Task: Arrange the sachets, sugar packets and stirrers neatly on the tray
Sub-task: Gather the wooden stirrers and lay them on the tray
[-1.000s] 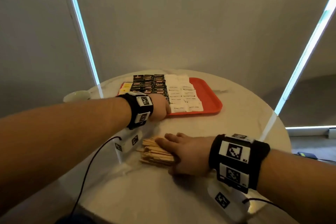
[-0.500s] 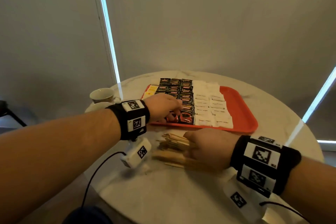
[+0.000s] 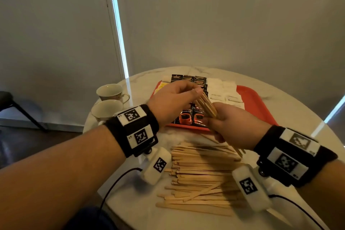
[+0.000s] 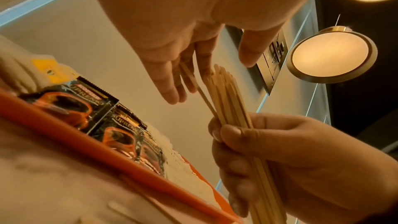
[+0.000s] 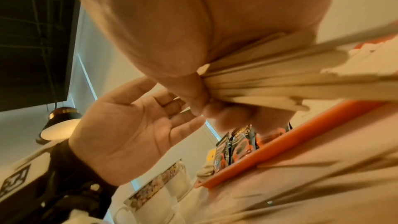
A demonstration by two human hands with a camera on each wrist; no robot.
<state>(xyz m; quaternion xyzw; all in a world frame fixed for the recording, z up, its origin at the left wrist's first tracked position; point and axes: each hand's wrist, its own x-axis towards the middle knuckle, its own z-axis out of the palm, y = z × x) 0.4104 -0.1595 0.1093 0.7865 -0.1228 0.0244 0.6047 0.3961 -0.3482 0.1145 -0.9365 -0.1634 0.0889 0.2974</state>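
Head: right hand (image 3: 235,127) grips a stirrer bundle (image 3: 206,105) over the tray (image 3: 257,102); left hand (image 3: 173,102) touches its tips; a pile (image 3: 201,175) lies on the table.
Left wrist: only here the left fingers (image 4: 170,81) show straight, and one stirrer splays.
Right wrist: palm open; cups (image 5: 150,200) below.
Risk: a loose grip could let stirrers slip onto the sachets (image 3: 190,115).

From head height we look forward and down over both forearms at the round table (image 3: 130,209). Our left wrist camera looks up, close along the palm, toward the ceiling lamps (image 4: 331,54). Our right wrist camera does likewise. All three share the orange tray (image 3: 255,102).
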